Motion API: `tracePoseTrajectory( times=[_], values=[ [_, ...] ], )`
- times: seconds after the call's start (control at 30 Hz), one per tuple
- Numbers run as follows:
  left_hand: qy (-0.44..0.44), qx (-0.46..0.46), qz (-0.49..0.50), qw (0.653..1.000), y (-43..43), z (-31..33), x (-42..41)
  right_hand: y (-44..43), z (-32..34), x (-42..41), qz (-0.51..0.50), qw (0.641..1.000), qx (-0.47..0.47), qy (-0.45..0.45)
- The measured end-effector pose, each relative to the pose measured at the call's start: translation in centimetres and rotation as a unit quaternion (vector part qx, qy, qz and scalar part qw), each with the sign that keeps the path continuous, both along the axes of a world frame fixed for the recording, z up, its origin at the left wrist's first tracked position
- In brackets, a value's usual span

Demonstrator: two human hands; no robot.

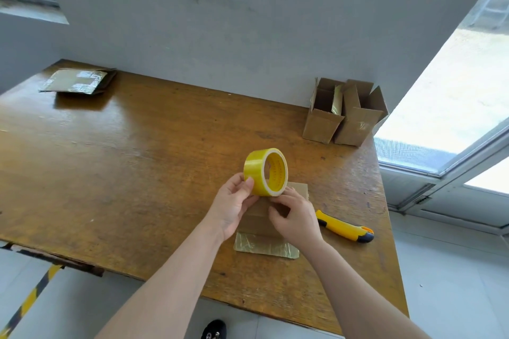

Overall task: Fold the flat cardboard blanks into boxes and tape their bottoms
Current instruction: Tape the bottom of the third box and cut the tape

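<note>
Left hand (234,202) pinches the tape roll (265,172) mid-frame, right hand (296,219) fingers pinch its lower edge, over the cardboard box (298,189) on the worktop (137,173). Loose tape could easily stick to itself, imo.

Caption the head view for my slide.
Left hand grips a tape roll over a box, right hand at the roll's base; a knife lies nearby.

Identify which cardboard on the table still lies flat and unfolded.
The stack of blanks lying far left. The two boxes far right stand upright and open; the box beside the utility knife is folded.
</note>
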State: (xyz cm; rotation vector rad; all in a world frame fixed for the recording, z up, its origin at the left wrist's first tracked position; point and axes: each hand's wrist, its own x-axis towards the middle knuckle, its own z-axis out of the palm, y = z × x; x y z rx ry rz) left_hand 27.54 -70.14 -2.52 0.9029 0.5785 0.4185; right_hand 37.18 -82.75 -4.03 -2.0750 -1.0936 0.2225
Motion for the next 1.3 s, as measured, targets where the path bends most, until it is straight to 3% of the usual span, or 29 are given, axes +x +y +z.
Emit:
tracePoseTrajectory(
  times=[0.17, 0.37, 0.57, 0.67, 0.77, 1.17, 1.3],
  values=[
    [0.019, -0.016, 0.016, 1.0, 0.3, -0.5, 0.2, 0.0, 0.6, -0.1, -0.128, 0.988, 0.081, 0.029],
    [0.026, -0.045, 0.041, 0.998, 0.7, -0.8, 0.5, 0.2, 1.2, 0.9, -0.068, 0.996, 0.023, -0.057],
    [0.05, -0.039, 0.056, 0.996, 0.5, -0.9, 0.8, 1.2, 2.5, 1.6, -0.009, 0.999, 0.002, -0.044],
    [0.071, 0.0, 0.055, 0.996, 0.3, -1.2, 0.9, 1.5, 3.7, 1.4, -0.033, 0.995, 0.052, 0.076],
    [0.082, 0.047, 0.058, 0.994, -0.1, -1.4, 1.0, 1.4, 4.9, 1.7, -0.026, 0.962, 0.116, 0.247],
    [0.052, 0.113, 0.035, 0.992, -0.6, -1.8, 0.9, 0.6, 5.2, 2.5, -0.015, 0.88, 0.156, 0.449],
    [0.143, 0.163, 0.067, 0.974, -0.5, -1.9, 1.4, 0.6, 5.4, 2.3, 0.017, 0.813, 0.179, 0.554]
  ],
)
